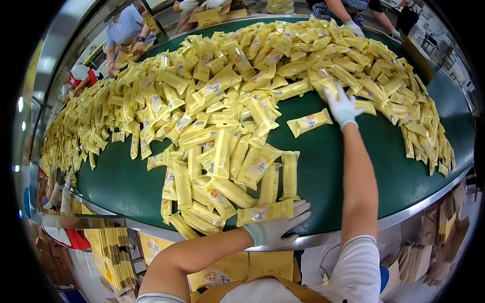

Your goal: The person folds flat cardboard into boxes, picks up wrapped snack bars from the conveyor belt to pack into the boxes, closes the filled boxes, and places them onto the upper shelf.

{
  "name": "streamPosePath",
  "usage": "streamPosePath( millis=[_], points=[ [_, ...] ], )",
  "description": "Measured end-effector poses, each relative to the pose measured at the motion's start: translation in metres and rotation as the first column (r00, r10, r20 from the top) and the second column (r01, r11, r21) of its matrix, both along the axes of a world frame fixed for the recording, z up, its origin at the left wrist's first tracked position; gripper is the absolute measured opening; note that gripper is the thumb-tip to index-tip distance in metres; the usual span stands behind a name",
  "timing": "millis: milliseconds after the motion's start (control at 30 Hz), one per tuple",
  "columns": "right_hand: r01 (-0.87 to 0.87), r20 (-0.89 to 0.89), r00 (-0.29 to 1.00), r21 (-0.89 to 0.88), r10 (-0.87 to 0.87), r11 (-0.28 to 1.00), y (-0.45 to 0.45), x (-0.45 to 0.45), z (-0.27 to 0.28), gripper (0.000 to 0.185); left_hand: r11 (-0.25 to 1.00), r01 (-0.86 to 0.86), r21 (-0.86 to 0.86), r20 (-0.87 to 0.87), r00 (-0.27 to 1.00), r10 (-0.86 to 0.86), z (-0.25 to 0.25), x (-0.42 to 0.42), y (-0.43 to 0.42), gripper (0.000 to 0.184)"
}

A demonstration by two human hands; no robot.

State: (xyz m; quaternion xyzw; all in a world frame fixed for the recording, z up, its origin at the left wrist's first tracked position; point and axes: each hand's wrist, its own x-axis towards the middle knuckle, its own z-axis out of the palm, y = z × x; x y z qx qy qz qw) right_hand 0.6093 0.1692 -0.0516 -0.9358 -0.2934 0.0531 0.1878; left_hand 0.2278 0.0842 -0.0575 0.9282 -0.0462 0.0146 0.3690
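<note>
My left hand point(275, 230), in a white glove, lies at the near edge of the green conveyor belt point(323, 197). Its fingers stretch to the right, slightly apart, against a yellow wrapped packet point(265, 212) at the front of a small heap. With the arm extended, my right hand point(342, 105), gloved too, touches the large pile of yellow packets point(242, 60); its fingers are spread and a little blurred, partly over packets. Left of that wrist a single packet point(309, 122) rests on the belt, and another packet point(366, 107) is just right of the hand.
The belt's metal rim point(394, 217) runs along my front. Below it are yellow printed cartons point(222, 270) and a stack of flat cartons point(108, 255). Several people work around the belt, among them one in a light blue shirt point(126, 28). Brown cardboard point(414, 260) stands at lower right.
</note>
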Motion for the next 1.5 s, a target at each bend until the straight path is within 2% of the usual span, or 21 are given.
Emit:
streamPosePath(
  millis=[67,200,333,567,667,700,800,833,900,933,967,1033,1067,1133,1200,1267,1333,1367,1400,1467,1500],
  points=[
    [-0.019,-0.113,0.993,0.112,0.032,0.994,0.038,-0.031,-0.006,0.085,1.0,-0.006,-0.008,-0.004,1.0,0.006,-0.001,0.0,0.0,0.07],
    [-0.304,-0.119,0.932,0.259,0.343,0.917,0.064,-0.095,-0.015,0.085,1.0,-0.015,-0.027,0.004,1.0,0.015,0.0,0.0,-0.001,0.071],
    [-0.353,-0.177,0.889,0.325,0.423,0.877,0.059,-0.121,-0.004,0.08,0.998,-0.029,-0.063,0.059,0.998,0.033,-0.004,-0.001,-0.004,0.071],
    [-0.51,-0.077,0.81,0.396,0.581,0.764,0.045,-0.171,-0.008,0.074,0.996,-0.039,-0.085,0.093,0.995,0.047,-0.015,0.001,-0.006,0.075],
    [-0.492,-0.095,0.808,0.433,0.581,0.755,0.043,-0.188,0.014,0.07,0.997,-0.041,-0.062,0.07,0.997,0.045,-0.009,-0.001,-0.005,0.076],
    [-0.505,-0.066,0.829,0.338,0.555,0.794,0.042,-0.192,0.024,0.068,0.996,-0.076,-0.057,0.119,0.989,0.082,-0.005,0.0,-0.006,0.073],
    [-0.658,0.163,0.751,0.12,0.639,0.743,0.034,-0.23,0.077,0.072,0.987,-0.126,-0.096,0.271,0.951,0.148,-0.013,0.001,-0.009,0.065],
    [-0.724,0.181,0.682,0.03,0.709,0.689,0.027,-0.249,0.101,0.073,0.988,-0.147,-0.056,0.29,0.944,0.157,0.0,0.0,-0.008,0.047],
    [-0.801,0.254,0.588,0.049,0.768,0.597,0.026,-0.281,0.107,0.073,0.984,-0.144,-0.102,0.192,0.968,0.162,-0.028,0.001,-0.014,0.034],
    [-0.836,0.291,0.537,0.055,0.792,0.547,0.021,-0.292,0.11,0.073,0.984,-0.155,-0.092,0.233,0.957,0.173,-0.051,0.005,-0.017,0.024],
    [-0.861,0.261,0.508,0.179,0.821,0.476,0.012,-0.301,0.115,0.072,0.982,-0.168,-0.082,0.273,0.944,0.184,-0.074,0.009,-0.02,0.015],
    [-0.82,0.178,0.47,0.451,0.864,0.353,-0.007,-0.304,0.117,0.069,0.989,-0.143,-0.03,0.014,0.99,0.144,-0.054,0.008,-0.016,0.049],
    [-0.766,0.143,0.441,0.574,0.886,0.289,-0.019,-0.301,0.12,0.068,0.99,-0.142,-0.008,0.002,0.99,0.142,-0.049,0.007,-0.015,0.054],
    [-0.681,0.096,0.562,0.617,0.821,0.394,-0.049,-0.29,0.119,0.063,0.99,-0.137,0.037,-0.02,0.99,0.138,-0.039,0.005,-0.014,0.064],
    [-0.591,0.086,0.729,0.579,0.679,0.561,-0.083,-0.272,0.097,0.059,0.984,-0.175,0.019,0.063,0.983,0.173,-0.03,-0.001,-0.016,0.064],
    [-0.508,0.112,0.837,0.525,0.536,0.683,-0.124,-0.258,0.069,0.058,0.978,-0.204,0.053,-0.013,0.979,0.205,-0.005,-0.004,-0.022,0.061],
    [-0.341,-0.117,0.872,0.55,0.475,0.762,-0.168,-0.252,0.049,0.061,0.964,-0.261,0.043,-0.121,0.957,0.265,0.021,-0.006,-0.036,0.059],
    [-0.146,-0.316,0.828,0.676,0.464,0.722,-0.185,-0.243,0.01,0.062,0.925,-0.349,0.147,0.079,0.937,0.341,0.005,-0.008,-0.048,0.055],
    [-0.011,-0.442,0.78,0.698,0.443,0.716,-0.207,-0.252,0.013,0.062,0.92,-0.243,0.307,0.047,0.97,0.24,0.005,-0.009,-0.052,0.054],
    [-0.095,-0.343,0.821,0.707,0.457,0.701,-0.242,-0.25,-0.021,0.063,0.961,-0.159,0.225,-0.059,0.983,0.176,0.033,-0.049,-0.067,0.049],
    [-0.119,-0.323,0.837,0.681,0.442,0.723,-0.25,-0.256,-0.022,0.065,0.995,-0.069,0.069,-0.105,0.991,0.076,0.037,-0.069,-0.07,0.047]
  ],
)
